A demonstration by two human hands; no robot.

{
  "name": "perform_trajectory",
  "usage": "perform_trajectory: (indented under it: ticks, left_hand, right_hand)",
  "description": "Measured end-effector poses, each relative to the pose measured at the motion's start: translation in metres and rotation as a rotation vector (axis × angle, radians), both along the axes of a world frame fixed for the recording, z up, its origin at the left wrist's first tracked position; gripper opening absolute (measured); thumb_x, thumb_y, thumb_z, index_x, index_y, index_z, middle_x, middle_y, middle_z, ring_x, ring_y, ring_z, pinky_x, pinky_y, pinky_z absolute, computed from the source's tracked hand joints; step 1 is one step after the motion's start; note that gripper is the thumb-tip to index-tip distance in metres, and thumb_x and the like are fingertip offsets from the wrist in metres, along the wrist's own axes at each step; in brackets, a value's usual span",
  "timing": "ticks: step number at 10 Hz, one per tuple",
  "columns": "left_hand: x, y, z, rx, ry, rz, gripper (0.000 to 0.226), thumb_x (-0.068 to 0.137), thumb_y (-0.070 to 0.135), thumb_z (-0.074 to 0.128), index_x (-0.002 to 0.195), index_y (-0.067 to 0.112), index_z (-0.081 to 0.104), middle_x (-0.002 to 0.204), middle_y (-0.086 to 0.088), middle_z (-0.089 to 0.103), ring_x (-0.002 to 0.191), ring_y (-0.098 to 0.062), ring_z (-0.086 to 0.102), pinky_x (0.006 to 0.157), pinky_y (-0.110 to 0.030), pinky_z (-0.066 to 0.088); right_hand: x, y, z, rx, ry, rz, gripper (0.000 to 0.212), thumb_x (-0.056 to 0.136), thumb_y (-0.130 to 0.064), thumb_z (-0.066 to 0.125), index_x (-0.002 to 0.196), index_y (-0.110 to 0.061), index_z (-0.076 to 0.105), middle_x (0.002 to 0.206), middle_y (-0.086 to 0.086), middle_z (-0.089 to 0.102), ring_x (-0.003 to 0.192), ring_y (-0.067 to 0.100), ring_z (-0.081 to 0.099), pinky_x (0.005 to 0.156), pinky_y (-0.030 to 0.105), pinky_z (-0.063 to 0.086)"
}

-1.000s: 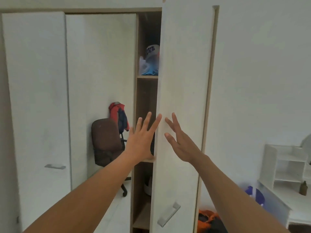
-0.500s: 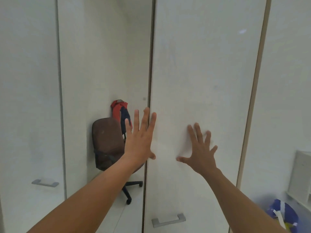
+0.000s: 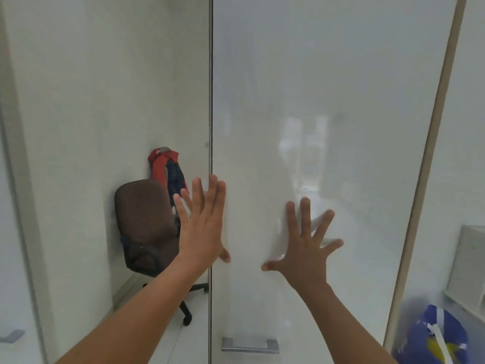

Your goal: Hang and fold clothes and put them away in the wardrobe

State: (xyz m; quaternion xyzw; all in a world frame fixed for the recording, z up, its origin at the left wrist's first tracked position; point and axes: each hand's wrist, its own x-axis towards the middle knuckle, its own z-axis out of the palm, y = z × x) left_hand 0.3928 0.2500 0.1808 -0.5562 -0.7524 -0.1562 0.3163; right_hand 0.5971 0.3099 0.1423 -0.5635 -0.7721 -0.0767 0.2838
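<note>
Both hands flat on white wardrobe door. Left hand at door's left edge, fingers straight, together. Right hand fingers splayed apart. Grey handle below.

A single view from the person's head faces straight ahead and slightly down at the white wardrobe door. It is very near, so the door fills the centre and right. Both forearms enter from the near bottom edge. The wide lens bows the door's edges. A chair shows on the left and a blue bag at lower right.
</note>
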Motion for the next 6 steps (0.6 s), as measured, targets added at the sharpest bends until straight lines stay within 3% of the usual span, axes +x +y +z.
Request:
perform_trajectory:
  ticks: [1, 3, 5, 6]
  left_hand:
    - [-0.005, 0.012, -0.004, 0.025, -0.009, -0.021, 0.181, 0.025, 0.075, 0.084, 0.151, 0.006, -0.026, 0.160, -0.016, -0.030, 0.145, -0.046, -0.026, 0.112, -0.072, -0.006]
    - [-0.005, 0.005, -0.002, 0.011, -0.016, -0.050, 0.179, 0.032, 0.073, 0.085, 0.148, 0.007, -0.034, 0.157, -0.015, -0.037, 0.143, -0.045, -0.031, 0.114, -0.072, -0.001]
    - [0.004, -0.027, 0.010, -0.061, -0.035, -0.048, 0.171, 0.042, 0.075, 0.083, 0.148, 0.009, -0.033, 0.154, -0.010, -0.043, 0.144, -0.039, -0.033, 0.118, -0.065, 0.011]
    - [0.007, -0.045, 0.020, -0.100, -0.112, -0.136, 0.155, 0.057, 0.075, 0.078, 0.150, 0.017, -0.032, 0.153, -0.003, -0.046, 0.145, -0.033, -0.032, 0.120, -0.061, 0.011]
  right_hand:
    - [-0.003, 0.009, -0.003, 0.012, 0.016, -0.003, 0.161, 0.040, -0.081, 0.078, 0.151, -0.034, -0.029, 0.160, -0.004, -0.035, 0.139, 0.047, -0.038, 0.093, 0.087, 0.015]
    - [-0.005, 0.000, -0.001, 0.000, 0.036, 0.005, 0.161, 0.041, -0.076, 0.082, 0.150, -0.036, -0.029, 0.158, -0.006, -0.037, 0.138, 0.046, -0.040, 0.092, 0.089, 0.013]
    - [0.003, -0.026, 0.009, -0.020, 0.022, 0.039, 0.152, 0.052, -0.073, 0.081, 0.150, -0.035, -0.029, 0.156, -0.008, -0.040, 0.139, 0.046, -0.039, 0.095, 0.084, 0.024]
    - [0.024, -0.032, 0.019, -0.042, 0.067, 0.199, 0.132, 0.066, -0.067, 0.077, 0.154, -0.040, -0.017, 0.156, -0.018, -0.037, 0.142, 0.038, -0.037, 0.101, 0.076, 0.032]
